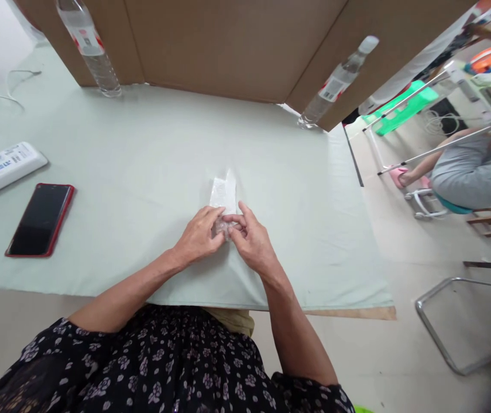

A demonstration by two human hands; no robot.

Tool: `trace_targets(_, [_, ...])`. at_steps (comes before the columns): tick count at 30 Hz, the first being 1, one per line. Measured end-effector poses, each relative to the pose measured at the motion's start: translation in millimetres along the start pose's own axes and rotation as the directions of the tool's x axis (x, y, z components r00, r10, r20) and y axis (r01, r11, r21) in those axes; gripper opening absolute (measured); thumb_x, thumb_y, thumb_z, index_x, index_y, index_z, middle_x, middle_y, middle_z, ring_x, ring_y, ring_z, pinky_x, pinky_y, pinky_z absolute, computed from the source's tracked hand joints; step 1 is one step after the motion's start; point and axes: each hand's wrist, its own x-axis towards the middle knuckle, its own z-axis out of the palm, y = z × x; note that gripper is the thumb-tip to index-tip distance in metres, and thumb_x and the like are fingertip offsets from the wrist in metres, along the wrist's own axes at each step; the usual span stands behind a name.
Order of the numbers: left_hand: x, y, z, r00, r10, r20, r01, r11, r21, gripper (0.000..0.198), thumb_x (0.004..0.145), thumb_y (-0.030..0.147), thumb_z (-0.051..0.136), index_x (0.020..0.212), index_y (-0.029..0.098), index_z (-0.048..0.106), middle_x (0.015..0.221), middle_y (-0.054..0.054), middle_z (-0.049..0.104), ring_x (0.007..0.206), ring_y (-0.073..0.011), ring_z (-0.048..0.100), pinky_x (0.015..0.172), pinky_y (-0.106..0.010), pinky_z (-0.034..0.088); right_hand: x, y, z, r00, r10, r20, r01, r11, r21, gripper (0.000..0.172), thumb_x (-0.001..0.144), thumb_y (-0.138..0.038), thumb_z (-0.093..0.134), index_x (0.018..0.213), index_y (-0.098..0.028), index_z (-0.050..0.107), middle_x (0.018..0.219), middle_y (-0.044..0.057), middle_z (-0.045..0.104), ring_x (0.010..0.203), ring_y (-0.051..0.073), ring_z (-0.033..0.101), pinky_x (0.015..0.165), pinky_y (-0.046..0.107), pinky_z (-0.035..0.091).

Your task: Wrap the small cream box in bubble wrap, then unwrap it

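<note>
A small white packet in clear, crinkled plastic wrap (223,194) lies on the pale green tablecloth (155,160), close to the front of the table. My left hand (201,232) is closed on its near left side, fingertips pressed to the plastic. From the right, my right hand (252,238) pinches the near end of the wrap between thumb and fingers, its index finger raised a little. Both hands meet at that near end and partly hide it. The packet's far end sticks out beyond my fingers, with a loose plastic flap pointing away from me.
A phone in a red case (41,221) and a white power strip (8,166) lie to the left. Water bottles stand at the back left (90,51) and back right (335,86), against a cardboard panel (228,46). At right, a person (473,166) sits beyond the table edge.
</note>
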Motion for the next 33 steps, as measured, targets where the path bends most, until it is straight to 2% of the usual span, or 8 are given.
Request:
trace_targets(4, [1.3, 1.9, -3.4, 0.978, -0.180, -0.107, 0.159, 0.971, -0.178, 0.036, 0.075, 0.016, 0.063, 0.111, 0.017, 0.061, 0.103, -0.005, 0.061, 0.072, -0.0126, 0.057, 0.066, -0.028, 0.052, -13.8, -7.0, 9.0, 0.988, -0.151, 0.017, 0.148, 0.932, -0.332, 0.070, 0.094, -0.015, 0.042, 0.161, -0.016, 0.023, 0.134, 0.017, 0.068, 0.110, 0.028, 0.069, 0.094, 0.051, 0.059])
trace_targets(8, [8.5, 11.2, -3.1, 0.955, -0.277, -0.107, 0.258, 0.952, -0.163, 0.014, 0.075, 0.022, 0.069, 0.081, 0.019, 0.056, 0.082, 0.001, 0.055, 0.064, -0.0115, 0.050, 0.064, -0.028, 0.046, -20.6, -6.7, 14.3, 0.988, -0.156, 0.009, 0.144, 0.884, -0.445, 0.068, 0.096, -0.014, 0.036, 0.162, -0.011, 0.021, 0.130, 0.021, 0.069, 0.114, 0.032, 0.068, 0.092, 0.053, 0.060])
trace_targets(13, [15.1, 14.1, -2.8, 0.955, -0.296, 0.011, 0.294, 0.942, -0.164, 0.016, 0.074, 0.021, 0.070, 0.076, 0.020, 0.054, 0.077, 0.003, 0.052, 0.064, -0.0120, 0.049, 0.064, -0.028, 0.042, -10.4, -10.0, -4.9, 0.991, -0.108, 0.078, 0.128, 0.932, -0.338, 0.070, 0.096, -0.013, 0.037, 0.163, -0.017, 0.018, 0.134, 0.014, 0.071, 0.110, 0.027, 0.071, 0.095, 0.050, 0.058])
trace_targets(20, [13.8, 9.7, 3.9, 0.950, -0.311, -0.011, 0.304, 0.937, -0.171, 0.016, 0.072, 0.018, 0.065, 0.079, 0.021, 0.051, 0.076, 0.004, 0.049, 0.064, -0.0125, 0.046, 0.064, -0.028, 0.042, 16.4, -14.5, -23.7, 0.985, 0.003, 0.171, 0.023, 0.988, -0.150, 0.062, 0.091, -0.013, 0.042, 0.153, -0.018, 0.041, 0.120, 0.010, 0.077, 0.068, 0.015, 0.069, 0.074, 0.034, 0.059])
trace_targets(25, [15.0, 9.9, 6.3, 0.944, -0.331, 0.008, 0.328, 0.932, -0.155, 0.018, 0.068, 0.016, 0.063, 0.079, 0.022, 0.049, 0.080, 0.003, 0.050, 0.065, -0.0126, 0.047, 0.065, -0.029, 0.044, 30.3, 9.2, -39.8, 0.984, 0.154, -0.087, -0.143, 0.982, 0.124, 0.051, 0.091, -0.033, 0.056, 0.138, -0.016, 0.054, 0.108, 0.009, 0.077, 0.060, 0.011, 0.064, 0.060, 0.029, 0.056])
trace_targets(27, [15.0, 9.6, 6.8, 0.942, -0.334, 0.009, 0.332, 0.931, -0.152, 0.018, 0.068, 0.016, 0.062, 0.080, 0.022, 0.049, 0.081, 0.003, 0.051, 0.065, -0.0126, 0.047, 0.066, -0.029, 0.045, 37.3, 18.0, -43.7, 0.957, 0.268, -0.108, -0.252, 0.957, 0.141, 0.058, 0.086, -0.041, 0.064, 0.137, -0.013, 0.054, 0.108, 0.012, 0.076, 0.066, 0.014, 0.067, 0.053, 0.027, 0.052])
trace_targets(29, [14.1, 9.0, 7.7, 0.943, -0.332, 0.008, 0.329, 0.932, -0.151, 0.018, 0.068, 0.017, 0.062, 0.080, 0.022, 0.050, 0.081, 0.003, 0.051, 0.065, -0.0127, 0.048, 0.066, -0.030, 0.047, 46.3, 23.3, -41.6, 0.933, 0.358, -0.028, -0.350, 0.924, 0.156, 0.069, 0.081, -0.044, 0.070, 0.140, -0.012, 0.052, 0.108, 0.013, 0.075, 0.071, 0.017, 0.070, 0.046, 0.024, 0.048])
trace_targets(33, [10.9, 8.5, 8.6, 0.952, -0.305, -0.002, 0.303, 0.945, -0.121, 0.030, 0.071, 0.018, 0.062, 0.101, 0.021, 0.059, 0.085, 0.002, 0.053, 0.066, -0.0136, 0.049, 0.069, -0.031, 0.050, 67.8, 28.3, -25.4, 0.928, 0.367, 0.061, -0.372, 0.909, 0.188, 0.084, 0.076, -0.044, 0.075, 0.147, -0.014, 0.043, 0.092, 0.006, 0.072, 0.061, 0.015, 0.064, 0.040, 0.023, 0.044])
